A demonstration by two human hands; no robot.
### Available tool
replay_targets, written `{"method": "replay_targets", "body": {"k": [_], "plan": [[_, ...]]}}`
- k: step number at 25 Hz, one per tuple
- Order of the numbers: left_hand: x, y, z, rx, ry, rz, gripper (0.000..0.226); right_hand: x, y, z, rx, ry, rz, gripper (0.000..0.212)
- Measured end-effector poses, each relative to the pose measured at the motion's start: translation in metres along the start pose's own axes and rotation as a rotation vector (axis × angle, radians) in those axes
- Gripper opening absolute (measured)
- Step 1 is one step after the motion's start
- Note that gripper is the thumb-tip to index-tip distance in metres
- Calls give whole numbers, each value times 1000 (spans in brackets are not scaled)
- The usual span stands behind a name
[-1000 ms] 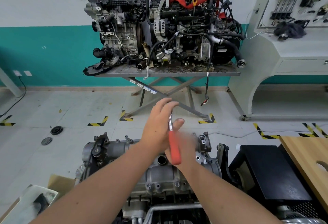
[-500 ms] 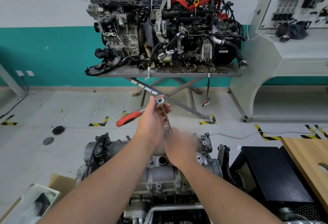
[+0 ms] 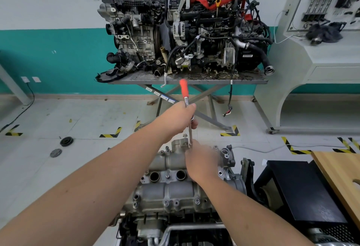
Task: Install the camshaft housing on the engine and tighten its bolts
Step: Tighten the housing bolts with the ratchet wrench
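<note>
The grey aluminium camshaft housing lies on top of the engine in front of me, with two round plug holes and several bolts along its near edge. My left hand grips the head of a ratchet wrench whose red handle points up and away. A thin steel extension runs down from the ratchet to the housing's far end. My right hand holds the lower end of that extension near the housing. The socket tip is hidden behind my right hand.
Two dirty engines stand on a folding metal table by the teal wall. A white training bench is at the right. A black box and a wooden board sit at my right. Two round discs lie on the floor.
The ratchet's red handle has swung from pointing down, round to the left, then up and away. Both hands moved slightly toward the housing's far end.
</note>
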State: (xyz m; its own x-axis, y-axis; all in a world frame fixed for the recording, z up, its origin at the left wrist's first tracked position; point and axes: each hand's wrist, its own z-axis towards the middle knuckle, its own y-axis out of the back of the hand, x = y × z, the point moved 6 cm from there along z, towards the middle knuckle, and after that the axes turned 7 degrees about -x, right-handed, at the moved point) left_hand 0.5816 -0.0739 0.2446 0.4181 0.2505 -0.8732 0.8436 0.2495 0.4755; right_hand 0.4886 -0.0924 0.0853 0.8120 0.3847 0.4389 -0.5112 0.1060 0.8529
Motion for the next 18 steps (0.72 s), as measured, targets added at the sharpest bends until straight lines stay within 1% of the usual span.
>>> {"method": "replay_targets", "body": {"k": [2,4,5,6,7,8,9,10,12,13,14,15,16,17,18], "plan": [[-11,-2,1,-15,-142,282,21,0,0,-1,0,5,10,39],[-18,-7,-2,-22,-319,597,22,-1,0,0,17,2,15,42],[-20,-8,-5,-67,-436,752,23,-1,0,0,24,-2,12,42],[-23,-9,-11,-167,-602,890,24,-1,1,0,27,-7,7,41],[-24,-11,-19,-303,-793,976,27,0,2,0,22,-9,8,38],[-21,-12,-28,-427,-940,991,31,0,1,-1,25,-14,20,31],[-17,-12,-35,-526,-1013,937,39,-1,0,-1,38,-33,51,23],[-11,-10,-38,-600,-1001,848,45,-2,-1,-2,55,-61,92,17],[7,-10,-33,-649,-845,636,48,-4,0,-3,51,-77,126,14],[16,-11,-27,-599,-732,474,46,-2,2,-3,26,-44,94,18],[24,-11,-19,-499,-606,214,42,-1,3,-3,14,-14,56,24],[32,-13,-15,-387,-491,-115,37,0,3,-3,14,-1,32,30],[38,-14,-13,-341,-421,-376,31,1,3,-2,24,-1,21,34],[43,-9,-12,-388,-419,-504,27,1,3,-2,27,1,18,36],[46,-3,-11,-446,-431,-546,25,1,2,-1,28,1,14,37]]}}
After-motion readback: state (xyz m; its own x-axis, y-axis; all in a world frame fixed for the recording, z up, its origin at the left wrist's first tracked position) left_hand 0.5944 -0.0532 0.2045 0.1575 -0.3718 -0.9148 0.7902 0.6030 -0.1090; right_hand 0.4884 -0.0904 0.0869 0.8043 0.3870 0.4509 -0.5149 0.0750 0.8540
